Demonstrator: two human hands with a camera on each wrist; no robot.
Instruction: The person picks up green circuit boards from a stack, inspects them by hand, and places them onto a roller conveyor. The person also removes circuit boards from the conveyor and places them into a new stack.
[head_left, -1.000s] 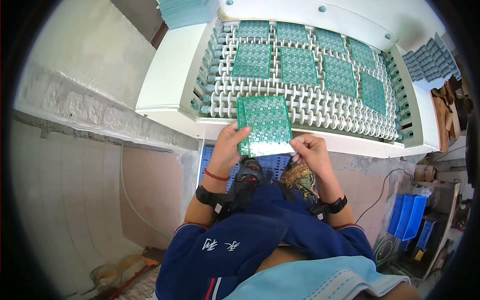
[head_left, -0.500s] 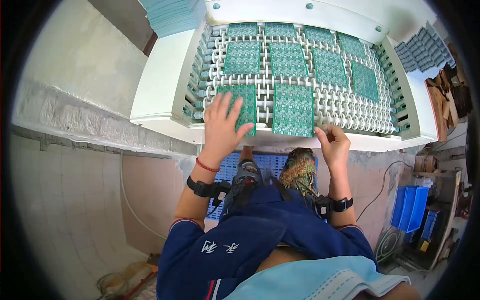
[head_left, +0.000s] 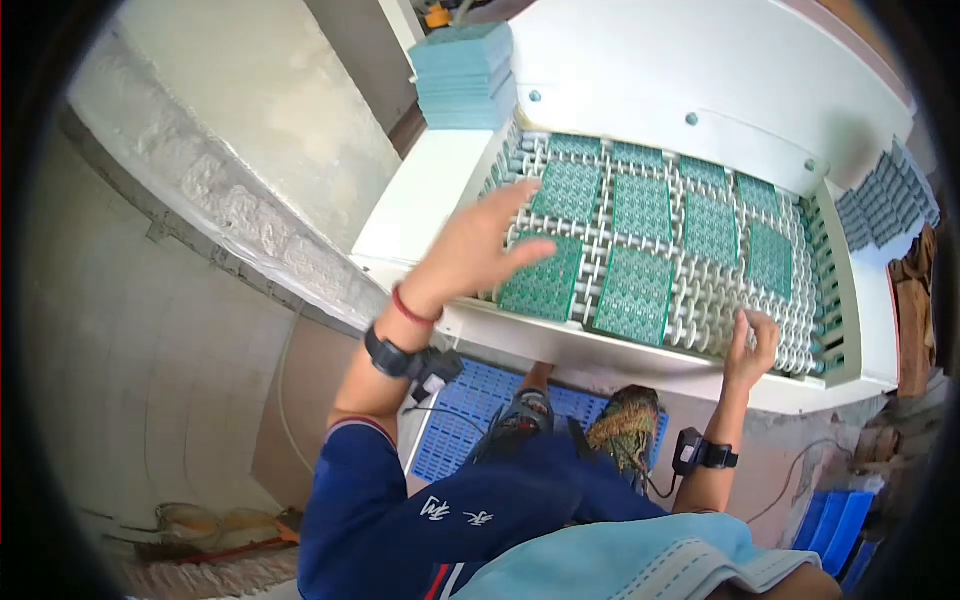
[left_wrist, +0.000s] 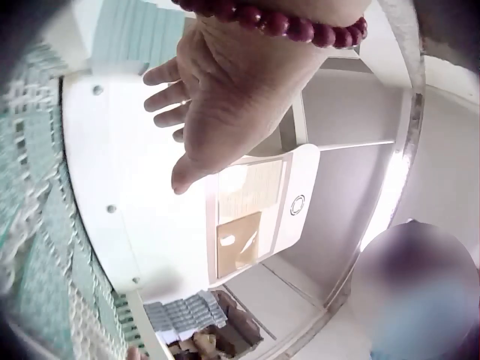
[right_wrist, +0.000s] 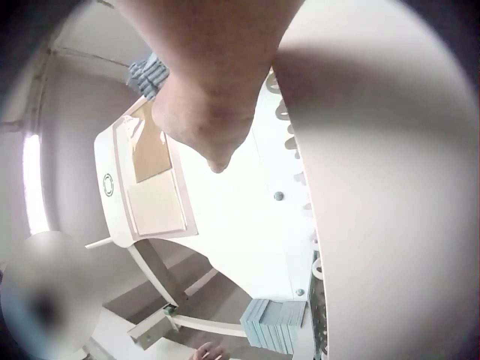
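In the head view, green circuit boards lie in rows on a bed of white rollers (head_left: 690,318). The left hand (head_left: 478,243) is raised over the left front board (head_left: 543,278), fingers extended and thumb apart, holding nothing; the left wrist view shows the same hand (left_wrist: 232,97) with its fingers spread. To the right of the other front board (head_left: 634,296), the right hand (head_left: 752,350) is over the front edge of the rollers with bent fingers and no board in it. In the right wrist view most of the right hand's (right_wrist: 206,120) fingers are hidden.
A tall stack of boards (head_left: 465,80) stands on the machine's left ledge, and grey-blue stacked pieces (head_left: 887,200) are at its right. The white front rail (head_left: 600,355) runs before the rollers. Below are a blue slatted platform (head_left: 452,425) and blue bins (head_left: 838,525).
The board held in both hands a second ago was laid on the rollers and released. Since then the right hand has moved right, away from it, and the head view has turned and shifted.
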